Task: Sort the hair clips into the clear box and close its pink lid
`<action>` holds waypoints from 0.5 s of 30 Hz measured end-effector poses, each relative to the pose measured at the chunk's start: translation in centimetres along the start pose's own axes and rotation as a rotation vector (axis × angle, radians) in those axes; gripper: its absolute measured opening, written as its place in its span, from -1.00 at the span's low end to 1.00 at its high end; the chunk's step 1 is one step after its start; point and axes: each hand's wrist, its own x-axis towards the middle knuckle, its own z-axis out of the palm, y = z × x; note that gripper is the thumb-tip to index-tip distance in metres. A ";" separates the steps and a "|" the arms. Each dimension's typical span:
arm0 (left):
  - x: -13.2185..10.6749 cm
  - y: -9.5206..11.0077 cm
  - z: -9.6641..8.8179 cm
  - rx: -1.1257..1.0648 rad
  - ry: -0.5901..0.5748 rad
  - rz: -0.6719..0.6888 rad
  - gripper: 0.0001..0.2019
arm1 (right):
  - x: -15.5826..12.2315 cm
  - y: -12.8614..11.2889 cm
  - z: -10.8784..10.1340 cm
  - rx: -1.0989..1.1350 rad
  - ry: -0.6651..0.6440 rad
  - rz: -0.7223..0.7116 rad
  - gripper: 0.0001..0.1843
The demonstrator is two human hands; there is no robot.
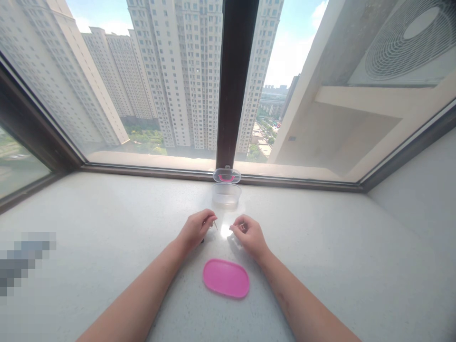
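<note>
My left hand (196,229) is closed, thumb and fingers pinching a thin, short, brass-coloured stick-like piece (215,225) that points downward. My right hand (251,236) is closed too, its fingertips pressed together, and a small brownish-gold bit (242,225) shows among its fingers; its kind is too small to make out. Both hands are held a little apart, above the white sill. Nearer to me than the hands lies a pink oval tray (226,279) with a raised rim. Just beyond them stands a clear plastic box (226,194), its lid (227,176) tipped back, with a pink handle.
A small dark object (202,241) is partly hidden beside my left wrist. The speckled white windowsill (107,237) runs up to the dark window frame (235,95). Bright sun glare falls between the hands. A blurred-out patch covers the left edge.
</note>
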 end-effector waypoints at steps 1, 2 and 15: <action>0.0 0.0 0.0 -0.034 -0.004 -0.020 -0.79 | 0.0 0.0 0.0 0.010 0.006 -0.012 -0.87; -0.1 0.0 0.0 -0.060 -0.009 -0.035 -0.80 | 0.1 0.0 0.0 0.018 0.016 -0.029 -0.84; 0.0 -0.1 0.2 -0.067 -0.017 0.002 -0.75 | 0.2 0.1 -0.2 -0.051 0.031 -0.071 -0.74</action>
